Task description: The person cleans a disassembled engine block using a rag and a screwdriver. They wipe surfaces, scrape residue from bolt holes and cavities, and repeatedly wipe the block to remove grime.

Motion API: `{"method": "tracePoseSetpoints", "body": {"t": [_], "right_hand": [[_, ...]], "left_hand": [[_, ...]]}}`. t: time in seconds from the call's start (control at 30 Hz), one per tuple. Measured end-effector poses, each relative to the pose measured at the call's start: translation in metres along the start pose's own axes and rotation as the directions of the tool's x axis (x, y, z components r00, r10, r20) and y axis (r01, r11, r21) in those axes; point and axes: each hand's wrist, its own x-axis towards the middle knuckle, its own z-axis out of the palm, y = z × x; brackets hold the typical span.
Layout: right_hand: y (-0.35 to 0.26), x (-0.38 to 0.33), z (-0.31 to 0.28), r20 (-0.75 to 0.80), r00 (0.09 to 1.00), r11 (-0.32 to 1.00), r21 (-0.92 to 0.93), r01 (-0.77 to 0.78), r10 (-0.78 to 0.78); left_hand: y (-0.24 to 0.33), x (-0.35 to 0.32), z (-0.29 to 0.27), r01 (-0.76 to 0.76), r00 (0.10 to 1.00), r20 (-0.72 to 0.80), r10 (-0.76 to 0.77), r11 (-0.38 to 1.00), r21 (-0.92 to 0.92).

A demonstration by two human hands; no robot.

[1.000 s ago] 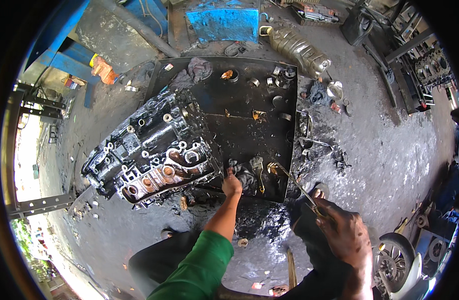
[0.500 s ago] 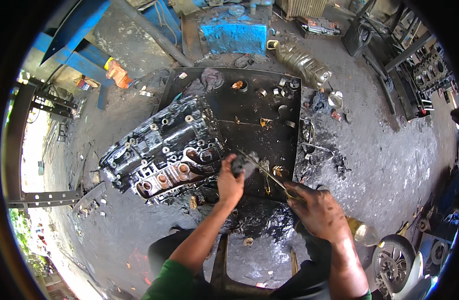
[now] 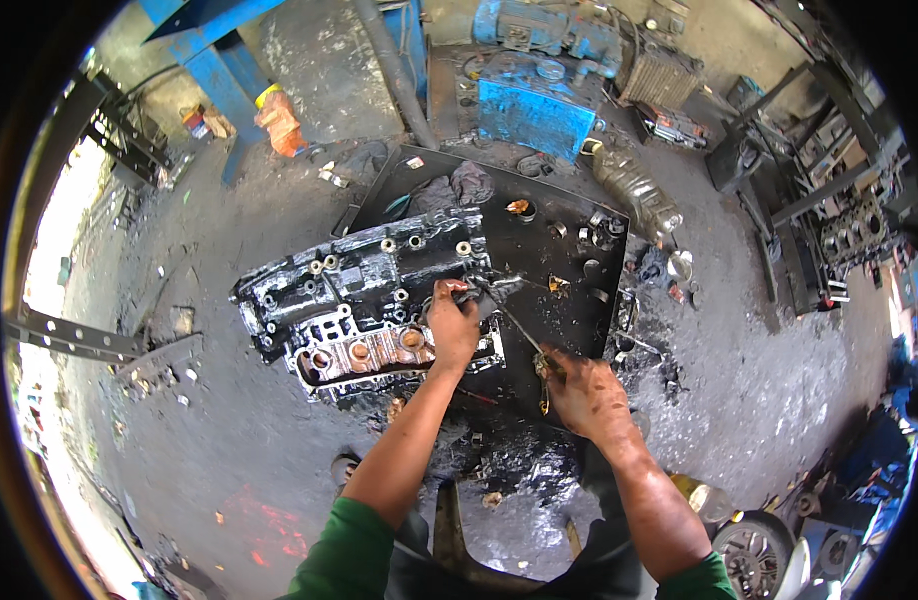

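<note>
A large black and bare-metal engine casting (image 3: 364, 270), wet with oil, lies tilted across the left part of a black metal tray (image 3: 569, 335). Its near side shows a row of round, brownish openings. At the casting's right end, my left hand (image 3: 454, 325) is closed on a dark grey rag (image 3: 487, 300), partly hidden by the fingers. My right hand (image 3: 587, 395) grips a long, thin-shafted screwdriver (image 3: 522, 331) by its handle, which is mostly covered by the fingers. The shaft points up and left to the rag; its tip is hard to make out.
Bearing shells and small parts (image 3: 601, 232) lie at the tray's far right. Crumpled cloths (image 3: 469, 185) rest at its far edge. Beyond stand a blue metal tank (image 3: 537, 115) and a clear plastic container (image 3: 634, 190). A wheel (image 3: 754, 555) stands at lower right.
My view has shifted, so the scene sits lower and further right. My left hand now overlaps the casting's right end. The screwdriver stays in my right hand.
</note>
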Motion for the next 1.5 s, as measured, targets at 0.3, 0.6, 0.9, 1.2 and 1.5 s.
{"method": "tracePoseSetpoints", "body": {"t": [0.3,0.6,0.9,1.2,1.5], "right_hand": [[-0.076,0.050,-0.038,0.279,0.941,0.810,-0.496,0.312,-0.192],[-0.078,0.049,-0.032,0.351,0.934,0.803,-0.573,0.165,0.059],[-0.130,0.082,0.033,0.305,0.910,0.378,-0.907,0.187,0.281],[-0.080,0.171,-0.098,0.593,0.778,0.938,-0.347,0.015,0.207],[0.007,-0.003,0.028,0.392,0.779,0.676,0.393,-0.623,0.489]], "left_hand": [[0.003,-0.008,0.007,0.170,0.977,0.107,-0.182,0.979,0.116],[0.012,-0.010,-0.008,0.122,0.971,0.204,-0.126,0.992,0.034],[-0.004,-0.004,0.007,0.280,0.903,0.402,-0.151,0.916,-0.286],[-0.004,-0.003,-0.015,0.320,0.863,0.437,-0.252,0.943,-0.089],[0.014,-0.026,-0.019,0.090,0.954,0.292,-0.061,0.992,-0.087]]}}
